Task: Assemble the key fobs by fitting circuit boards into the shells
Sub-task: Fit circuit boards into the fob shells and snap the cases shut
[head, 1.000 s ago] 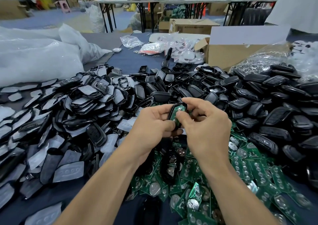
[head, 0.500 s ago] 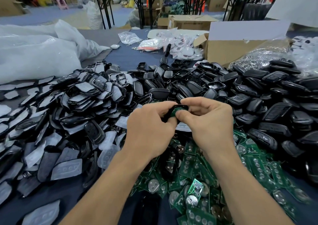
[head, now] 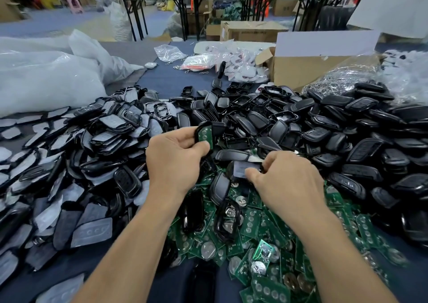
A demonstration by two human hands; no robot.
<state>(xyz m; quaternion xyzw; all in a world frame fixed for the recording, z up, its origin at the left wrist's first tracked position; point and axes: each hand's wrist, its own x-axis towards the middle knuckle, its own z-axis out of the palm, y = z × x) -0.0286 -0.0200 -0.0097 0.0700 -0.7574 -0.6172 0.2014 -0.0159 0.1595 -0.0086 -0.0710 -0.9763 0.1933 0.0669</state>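
My left hand (head: 176, 157) grips a black key fob shell with a green circuit board (head: 205, 134) seated in it, held upright above the piles. My right hand (head: 284, 182) has dropped onto the heap and pinches another black shell part with a grey inner face (head: 242, 169). A pile of green circuit boards with coin cells (head: 254, 228) lies under and in front of both hands. Black shell halves (head: 324, 126) are heaped to the right and centre. Grey rubber button pads and black frames (head: 92, 140) are heaped to the left.
A cardboard box (head: 308, 69) stands at the back right beside a clear bag of metal rings (head: 342, 75). Big white plastic bags (head: 46, 78) fill the back left. Small bagged parts (head: 234, 62) lie at the back centre. Dark blue tabletop (head: 171, 80) shows between them.
My hands have separated. The left one keeps the shell with the board and has lifted slightly; the right one has let go and moved down and right onto another shell part.
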